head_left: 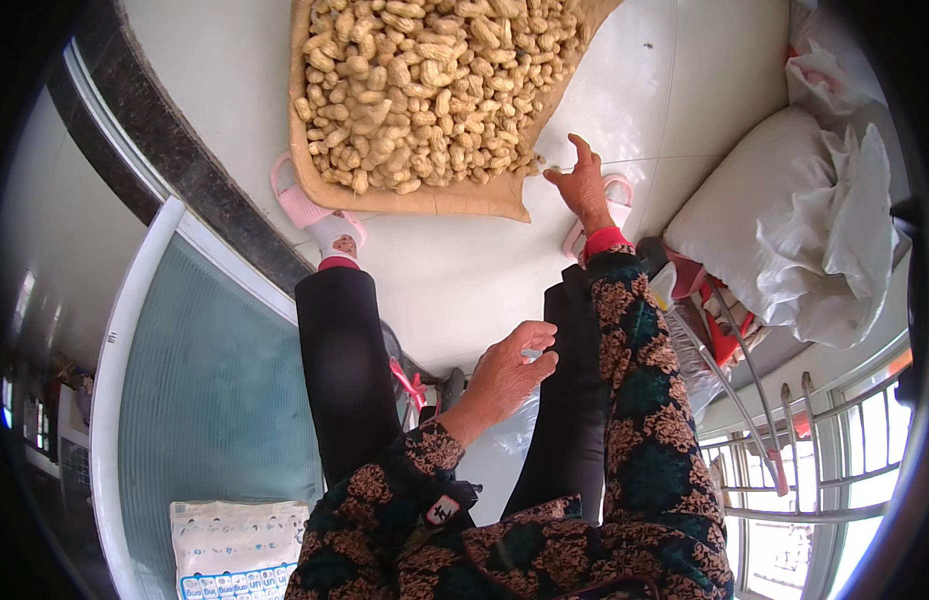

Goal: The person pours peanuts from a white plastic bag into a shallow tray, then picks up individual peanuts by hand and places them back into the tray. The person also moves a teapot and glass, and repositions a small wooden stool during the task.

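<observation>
A heap of unshelled peanuts [434,90] lies on a flattened sheet of brown cardboard [434,199] on the floor before me. My right hand [584,187] reaches down beside the cardboard's right edge, thumb and forefinger spread. A small pale piece, perhaps a peanut, lies by the thumb tip. Above my lap, next to my right knee, is my left hand [503,375]. Its fingers are curled, with a gap between them and the thumb. Something pale shows in that gap, too unclear to name.
Pink slippers [303,208] flank the cardboard. At right stand a full white woven sack [757,202] and metal rails [802,450]. A ribbed glass door panel [217,375] is at left, by a dark stone threshold [187,142]. A printed package [239,540] lies below.
</observation>
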`<state>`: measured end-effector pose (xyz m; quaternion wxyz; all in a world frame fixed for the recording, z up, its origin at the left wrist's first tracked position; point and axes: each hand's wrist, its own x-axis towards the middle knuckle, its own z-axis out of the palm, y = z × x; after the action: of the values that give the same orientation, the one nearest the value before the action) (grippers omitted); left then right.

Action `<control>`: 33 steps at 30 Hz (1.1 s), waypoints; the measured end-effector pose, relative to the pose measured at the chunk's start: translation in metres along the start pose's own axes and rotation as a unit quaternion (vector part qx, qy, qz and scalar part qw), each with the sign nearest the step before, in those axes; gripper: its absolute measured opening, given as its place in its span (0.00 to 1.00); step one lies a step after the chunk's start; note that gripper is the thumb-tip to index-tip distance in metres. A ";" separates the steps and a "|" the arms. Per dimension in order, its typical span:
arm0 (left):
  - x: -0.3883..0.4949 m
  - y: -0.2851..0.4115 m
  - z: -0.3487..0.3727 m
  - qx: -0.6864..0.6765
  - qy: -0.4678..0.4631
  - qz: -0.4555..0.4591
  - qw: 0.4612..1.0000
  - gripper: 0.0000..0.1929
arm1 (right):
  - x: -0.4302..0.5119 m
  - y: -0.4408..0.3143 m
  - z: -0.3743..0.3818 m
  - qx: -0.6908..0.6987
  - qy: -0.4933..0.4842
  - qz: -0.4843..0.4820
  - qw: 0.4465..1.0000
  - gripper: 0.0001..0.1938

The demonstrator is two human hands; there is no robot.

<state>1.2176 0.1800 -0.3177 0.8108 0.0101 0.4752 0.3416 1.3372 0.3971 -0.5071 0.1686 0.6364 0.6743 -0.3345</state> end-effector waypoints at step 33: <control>-0.004 -0.005 -0.008 -0.061 -0.012 -0.039 0.997 0.18 | 0.010 -0.004 0.063 0.265 0.008 0.126 0.956 0.20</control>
<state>1.2129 0.1716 -0.3204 0.8285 -0.0535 0.4435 0.3379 1.3197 0.3630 -0.5581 0.0294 0.7408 0.4771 -0.4719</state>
